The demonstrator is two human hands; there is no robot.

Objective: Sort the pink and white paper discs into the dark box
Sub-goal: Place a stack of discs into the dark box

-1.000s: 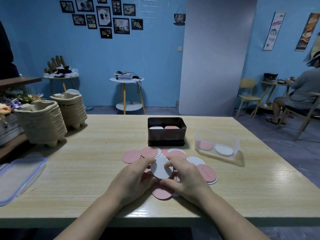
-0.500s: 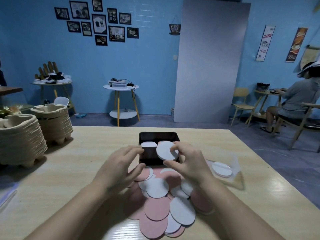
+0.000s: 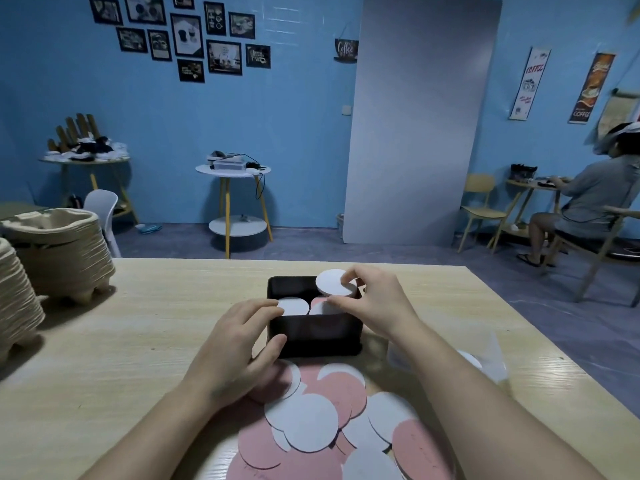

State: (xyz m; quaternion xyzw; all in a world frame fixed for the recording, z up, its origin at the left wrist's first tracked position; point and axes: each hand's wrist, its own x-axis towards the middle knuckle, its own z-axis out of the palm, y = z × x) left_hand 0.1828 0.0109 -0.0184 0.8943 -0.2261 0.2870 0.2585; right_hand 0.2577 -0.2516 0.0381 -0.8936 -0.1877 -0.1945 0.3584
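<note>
At the far left edge of the wooden table (image 3: 104,341) we see two stacks of moulded pulp trays (image 3: 59,251), with a broad stretch of bare tabletop between them and our hands. Our left hand (image 3: 235,344) lies palm down against the left front corner of the dark box (image 3: 313,332), thumb touching its front wall and fingers curled loosely over the rim; it holds nothing. Inside the box, a white disc (image 3: 293,305) lies in the left half and a pink one (image 3: 317,301) shows in the right half. Our right hand (image 3: 377,303) is raised over the box's right side, thumb and fingertips pinching a white paper disc (image 3: 334,283) that tilts above the far right part of the opening. Nearer to us, a loose overlapping pile of pink and white discs (image 3: 322,420) lies between our forearms, reaching the near table edge. Just right of our right forearm stands a clear plastic container (image 3: 491,358), partly hidden. On the blue wall we read "Coffee" on a small hanging sign (image 3: 346,49) and on two banners (image 3: 529,83) at the right.
</note>
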